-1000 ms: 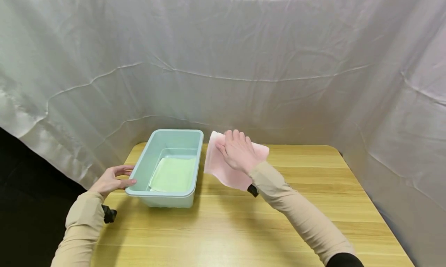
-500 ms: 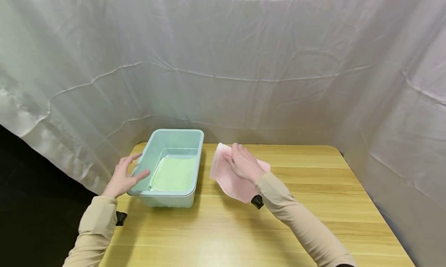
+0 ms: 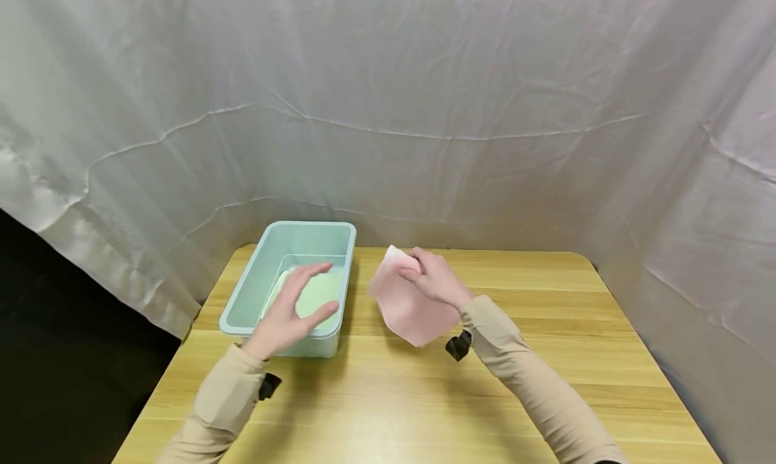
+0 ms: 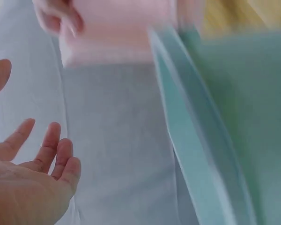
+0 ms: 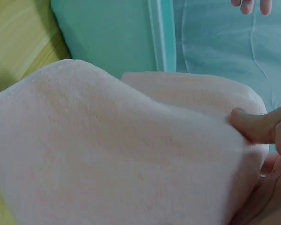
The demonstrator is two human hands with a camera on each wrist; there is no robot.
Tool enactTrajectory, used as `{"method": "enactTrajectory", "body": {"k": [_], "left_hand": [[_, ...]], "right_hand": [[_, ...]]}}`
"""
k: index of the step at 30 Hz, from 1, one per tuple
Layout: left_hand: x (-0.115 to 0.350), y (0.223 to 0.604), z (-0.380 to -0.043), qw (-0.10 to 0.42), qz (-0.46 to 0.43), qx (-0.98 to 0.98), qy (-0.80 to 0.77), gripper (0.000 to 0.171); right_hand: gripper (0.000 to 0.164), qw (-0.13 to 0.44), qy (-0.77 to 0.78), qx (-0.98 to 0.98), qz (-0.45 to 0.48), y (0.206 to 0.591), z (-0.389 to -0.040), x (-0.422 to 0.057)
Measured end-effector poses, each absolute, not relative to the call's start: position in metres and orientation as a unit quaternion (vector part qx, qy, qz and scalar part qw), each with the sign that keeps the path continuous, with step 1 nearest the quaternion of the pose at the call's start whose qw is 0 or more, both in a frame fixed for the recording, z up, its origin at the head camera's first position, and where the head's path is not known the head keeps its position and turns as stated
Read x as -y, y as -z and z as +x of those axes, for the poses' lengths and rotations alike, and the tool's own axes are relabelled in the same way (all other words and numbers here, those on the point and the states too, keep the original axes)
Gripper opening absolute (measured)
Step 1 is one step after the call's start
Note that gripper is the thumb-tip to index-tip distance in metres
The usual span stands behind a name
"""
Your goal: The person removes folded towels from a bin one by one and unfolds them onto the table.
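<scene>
My right hand (image 3: 441,280) pinches a pink cloth (image 3: 412,316) by its upper edge, thumb on the near side, and the cloth hangs over the table to the right of the bin. In the right wrist view the cloth (image 5: 107,140) droops in soft folds from the thumb and fingers. Above the light blue-green plastic bin (image 3: 242,295) hovers my left hand (image 3: 287,316), thumb and fingers spread apart and holding nothing. A folded pale green cloth (image 3: 321,290) lies flat on the bin's floor, partly hidden by that hand.
The wooden table (image 3: 545,356) extends to the right and in front of the bin. A pale grey curtain (image 3: 455,114) hangs close behind the table's far edge and along the sides. Each wrist carries a small black camera (image 3: 459,346).
My left hand has let go of the bin's left rim and moved right, over the bin. The right hand has shifted slightly toward me and turned, so the pink cloth now hangs lower.
</scene>
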State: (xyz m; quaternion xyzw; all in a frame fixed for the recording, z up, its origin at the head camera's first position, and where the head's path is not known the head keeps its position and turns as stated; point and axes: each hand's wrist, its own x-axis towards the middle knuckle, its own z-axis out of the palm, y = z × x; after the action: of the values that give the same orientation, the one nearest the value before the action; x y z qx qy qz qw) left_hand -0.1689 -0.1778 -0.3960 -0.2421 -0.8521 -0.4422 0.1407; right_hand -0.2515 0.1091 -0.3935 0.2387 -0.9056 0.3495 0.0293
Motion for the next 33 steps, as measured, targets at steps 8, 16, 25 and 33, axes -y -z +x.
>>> {"method": "enactTrajectory", "body": {"k": [8,16,25,33], "left_hand": [[0.134,0.411,-0.175,0.016,-0.21,0.806,0.553,0.076],[0.114,0.422,-0.193,-0.066,-0.127,0.784,0.604,0.094],[0.08,0.456,-0.2,-0.074,-0.147,0.823,0.544,0.093],[0.063,0.499,-0.207,-0.119,-0.107,0.85,0.502,0.08]], "right_hand": [[0.029,-0.044,-0.476,0.846,0.236,0.388,-0.255,-0.121],[0.034,-0.153,-0.596,0.772,0.159,0.411,-0.252,-0.135],[0.051,-0.187,-0.665,0.723,-0.019,0.509,-0.26,-0.184],[0.052,-0.112,-0.599,0.784,-0.118,0.547,-0.257,-0.209]]}}
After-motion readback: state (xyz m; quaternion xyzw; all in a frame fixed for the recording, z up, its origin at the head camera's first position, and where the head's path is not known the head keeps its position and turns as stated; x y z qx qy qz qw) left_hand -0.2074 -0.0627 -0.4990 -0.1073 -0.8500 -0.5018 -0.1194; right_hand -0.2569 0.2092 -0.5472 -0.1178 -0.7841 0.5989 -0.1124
